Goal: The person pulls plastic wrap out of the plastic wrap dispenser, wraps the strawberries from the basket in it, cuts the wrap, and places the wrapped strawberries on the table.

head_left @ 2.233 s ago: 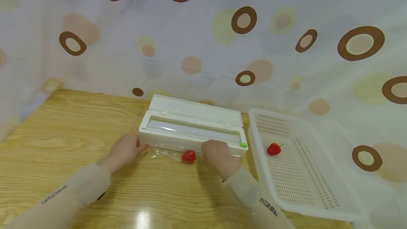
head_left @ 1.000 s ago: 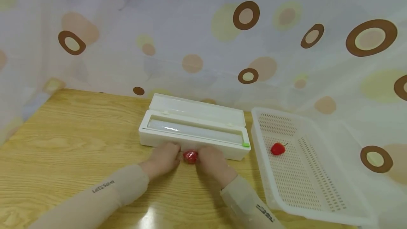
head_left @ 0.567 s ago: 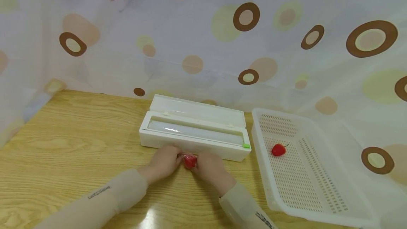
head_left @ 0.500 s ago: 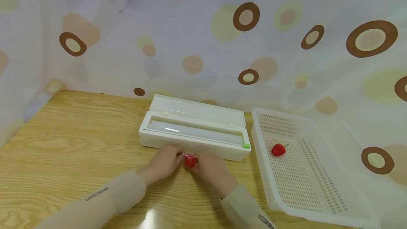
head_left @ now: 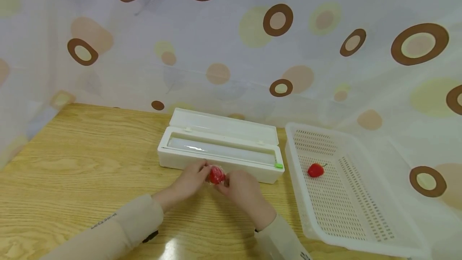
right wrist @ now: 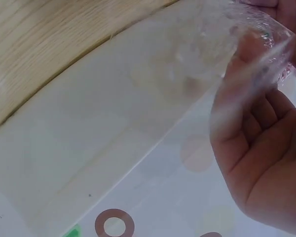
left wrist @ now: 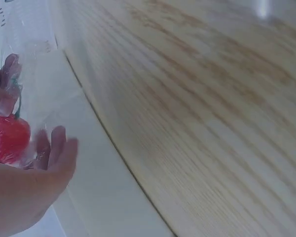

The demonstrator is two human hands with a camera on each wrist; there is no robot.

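Red pepper, green-stemmed, sits between both hands, surrounded by crinkled transparent cling film; coverage appears incomplete.

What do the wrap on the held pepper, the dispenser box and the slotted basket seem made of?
Wrap: apparently glossy clear plastic film; it creases and glints. Dispenser box: probably smooth white plastic, given its rounded edges. Slotted basket: likely low-sheen white plastic, from its regular perforations.

Screened-off work area, circle-printed curtain, wood-grain table
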